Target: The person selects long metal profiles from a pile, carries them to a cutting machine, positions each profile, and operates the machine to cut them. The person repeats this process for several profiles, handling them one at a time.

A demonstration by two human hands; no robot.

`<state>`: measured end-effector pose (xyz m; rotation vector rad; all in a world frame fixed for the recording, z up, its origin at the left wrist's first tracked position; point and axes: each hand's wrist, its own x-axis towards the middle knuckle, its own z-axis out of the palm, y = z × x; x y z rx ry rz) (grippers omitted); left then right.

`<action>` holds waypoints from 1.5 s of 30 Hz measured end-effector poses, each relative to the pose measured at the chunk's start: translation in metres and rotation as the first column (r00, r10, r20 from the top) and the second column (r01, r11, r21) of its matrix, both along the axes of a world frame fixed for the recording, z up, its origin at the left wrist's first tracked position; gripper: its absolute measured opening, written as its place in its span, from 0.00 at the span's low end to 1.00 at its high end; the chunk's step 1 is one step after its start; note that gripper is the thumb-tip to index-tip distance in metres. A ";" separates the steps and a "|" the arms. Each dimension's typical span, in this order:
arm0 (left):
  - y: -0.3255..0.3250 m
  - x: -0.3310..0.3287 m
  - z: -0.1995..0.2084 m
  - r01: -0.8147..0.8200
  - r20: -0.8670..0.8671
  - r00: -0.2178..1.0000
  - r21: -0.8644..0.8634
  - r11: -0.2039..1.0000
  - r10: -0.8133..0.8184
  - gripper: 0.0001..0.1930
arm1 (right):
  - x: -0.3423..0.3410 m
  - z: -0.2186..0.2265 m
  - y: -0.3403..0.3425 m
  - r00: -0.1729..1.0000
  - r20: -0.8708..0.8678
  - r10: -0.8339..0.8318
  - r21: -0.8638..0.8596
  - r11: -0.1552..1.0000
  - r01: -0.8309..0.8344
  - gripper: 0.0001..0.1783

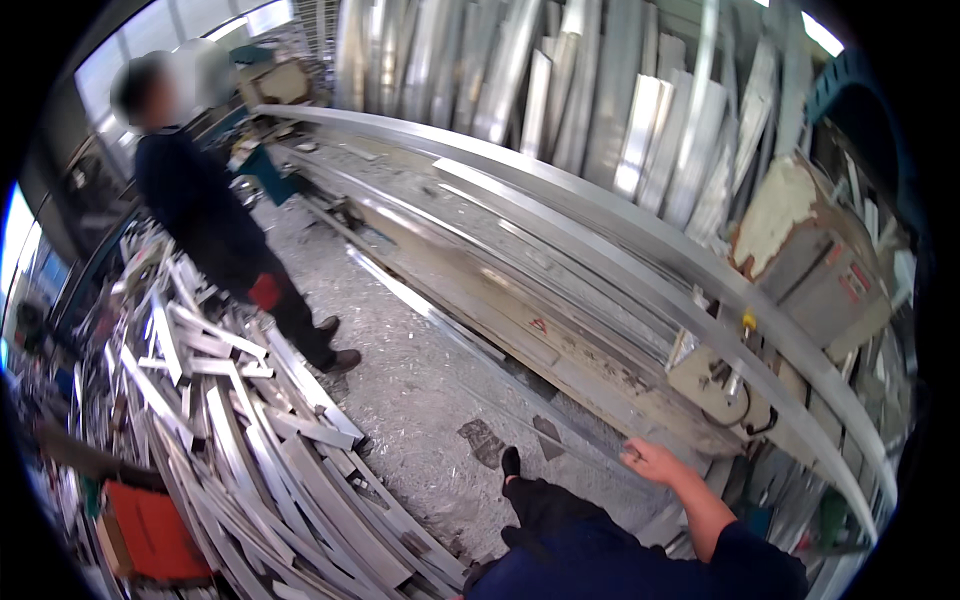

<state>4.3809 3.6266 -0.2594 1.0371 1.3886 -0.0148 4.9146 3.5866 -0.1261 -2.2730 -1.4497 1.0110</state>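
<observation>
My right hand (652,461) reaches out from a short dark blue sleeve at the lower right. Its fingers look curled together, and I cannot make out whether anything is in them. Close by that hand is the near side of a long low machine bed (590,385). Two long silvery metal bars (600,203) lie along this bed, bending across the fisheye picture. A thinner metal strip (420,303) runs beside the bed's foot. My left hand is out of sight. Below, my dark trousers and one shoe (511,463) show.
At left lies a heap of metal offcuts (290,450), with a red-orange box (155,530) beside it. A person in dark clothes (205,200) with a red glove stands by the heap. Tall metal profiles (490,75) lean at the back; a worn machine housing (815,260) stands right.
</observation>
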 end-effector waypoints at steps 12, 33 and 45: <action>0.173 -0.016 0.135 0.562 0.016 0.822 0.133 0.816 -0.569 0.22 | -0.013 -0.034 0.167 0.977 -0.211 -0.042 0.122 0.990 0.069 0.24; 0.689 0.336 0.306 -0.114 -0.329 0.532 0.885 -0.451 -0.780 0.11 | 0.076 0.074 0.346 0.132 -0.991 0.025 0.093 -0.581 0.808 0.31; 0.921 0.396 0.335 0.524 -0.812 0.315 0.581 -0.623 -0.492 0.11 | 0.025 0.091 0.494 0.144 -0.946 0.291 -0.091 -0.664 0.742 0.41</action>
